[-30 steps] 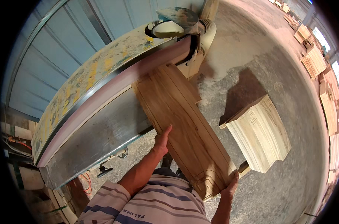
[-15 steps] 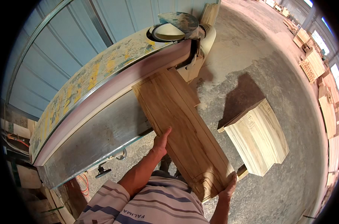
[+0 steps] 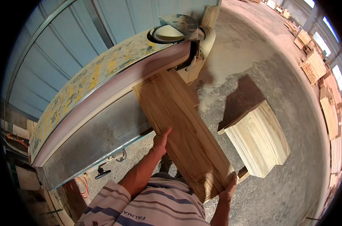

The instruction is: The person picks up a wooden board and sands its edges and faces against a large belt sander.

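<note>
A long brown wooden panel [image 3: 184, 132] with grooved lines along its edges slants across the middle. Its far end meets the pinkish abrasive belt [image 3: 114, 94] of a long belt sander and lies over the sander's grey metal table [image 3: 99, 124]. My left hand [image 3: 161, 141] grips the panel's left edge about midway, thumb on top and the other fingers hidden beneath. At the near right corner, my right hand [image 3: 229, 188] is closed around the panel's end, its fingers partly out of sight.
A stack of pale wooden panels [image 3: 259, 141] stands to the right, with a dark panel face [image 3: 242, 100] on its far side. A hose [image 3: 208, 41] bends round the sander's far end. Handwheels [image 3: 102, 173] hang below the table. Timber stacks [image 3: 314, 67] line the far right.
Almost nothing differs. The whole picture has shifted slightly to the left, while both hands keep the same hold and the panel stays against the belt.
</note>
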`<state>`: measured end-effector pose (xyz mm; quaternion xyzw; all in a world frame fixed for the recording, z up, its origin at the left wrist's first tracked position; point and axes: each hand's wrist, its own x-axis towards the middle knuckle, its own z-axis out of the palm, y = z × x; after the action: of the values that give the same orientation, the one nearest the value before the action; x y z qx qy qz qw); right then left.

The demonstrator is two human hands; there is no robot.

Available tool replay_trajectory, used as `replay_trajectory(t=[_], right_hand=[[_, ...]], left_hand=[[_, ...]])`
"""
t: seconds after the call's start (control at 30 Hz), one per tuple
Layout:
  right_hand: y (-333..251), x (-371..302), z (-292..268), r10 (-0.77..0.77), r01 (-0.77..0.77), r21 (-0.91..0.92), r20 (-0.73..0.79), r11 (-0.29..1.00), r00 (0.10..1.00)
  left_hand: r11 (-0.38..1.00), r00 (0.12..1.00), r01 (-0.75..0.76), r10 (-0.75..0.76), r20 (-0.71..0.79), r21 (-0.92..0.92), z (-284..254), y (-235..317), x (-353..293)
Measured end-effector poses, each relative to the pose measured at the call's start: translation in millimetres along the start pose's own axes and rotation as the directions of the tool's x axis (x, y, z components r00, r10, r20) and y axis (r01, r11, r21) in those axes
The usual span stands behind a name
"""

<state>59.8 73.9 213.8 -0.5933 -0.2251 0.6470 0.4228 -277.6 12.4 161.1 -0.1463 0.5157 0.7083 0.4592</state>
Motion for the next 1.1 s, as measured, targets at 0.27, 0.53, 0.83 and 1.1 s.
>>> replay_trajectory(t=[0.27, 0.53, 0.83, 1.1], right_hand=[[-2, -7, -1, -0.106, 0.113, -0.047, 0.139, 0.993, 0.985], [11, 9, -37, -0.146, 0.163, -0.076, 0.196, 0.984, 0.970], [3, 2, -38, -0.120, 0.119, 0.017, 0.141, 0.993, 0.983], [23, 20, -25, -0.098, 0.107, -0.065, 0.121, 0.992, 0.988]], left_hand=[[1.000, 0.999, -0.001, 0.001, 0.050, 0.002, -4, 0, 4], [0.999, 0.998, 0.030, -0.031, 0.053, 0.026, -5, -15, -3], [1.000, 0.997, 0.011, -0.009, 0.079, -0.023, 2, -22, -16], [0.999, 0.998, 0.048, -0.047, 0.031, -0.013, -4, -1, 2]])
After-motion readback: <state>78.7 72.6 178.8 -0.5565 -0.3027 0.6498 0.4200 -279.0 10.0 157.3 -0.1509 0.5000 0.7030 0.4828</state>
